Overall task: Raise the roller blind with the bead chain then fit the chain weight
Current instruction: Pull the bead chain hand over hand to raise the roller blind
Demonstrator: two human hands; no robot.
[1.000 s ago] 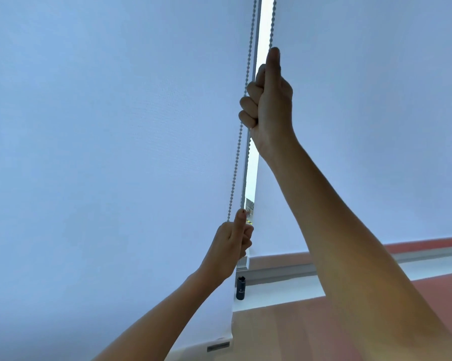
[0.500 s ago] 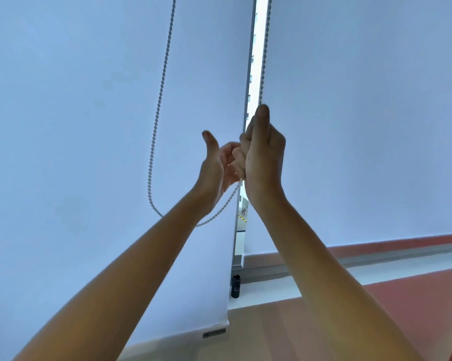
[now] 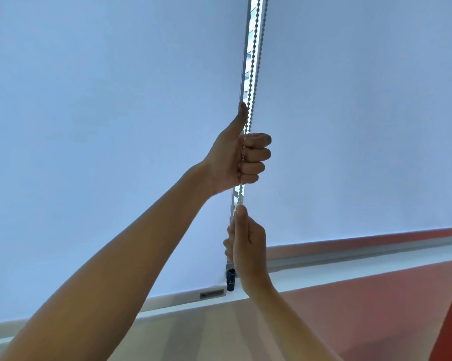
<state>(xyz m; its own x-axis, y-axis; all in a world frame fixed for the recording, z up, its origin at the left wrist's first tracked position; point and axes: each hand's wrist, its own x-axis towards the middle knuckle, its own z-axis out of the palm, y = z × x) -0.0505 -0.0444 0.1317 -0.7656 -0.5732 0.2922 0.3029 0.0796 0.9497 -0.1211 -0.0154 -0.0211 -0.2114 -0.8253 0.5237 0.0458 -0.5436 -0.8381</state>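
The bead chain (image 3: 253, 74) hangs in the bright gap between two lowered blinds (image 3: 102, 126). My left hand (image 3: 241, 160) is fisted around it, thumb up. Directly below, my right hand (image 3: 245, 243) is closed on the same chain. Just beside the right wrist, a black chain weight (image 3: 230, 279) stands on the sill (image 3: 349, 272).

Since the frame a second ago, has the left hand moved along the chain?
Yes. The left hand has gone up: it was low, just above the black chain weight on the sill; now it grips the bead chain well above it, higher than the right hand.
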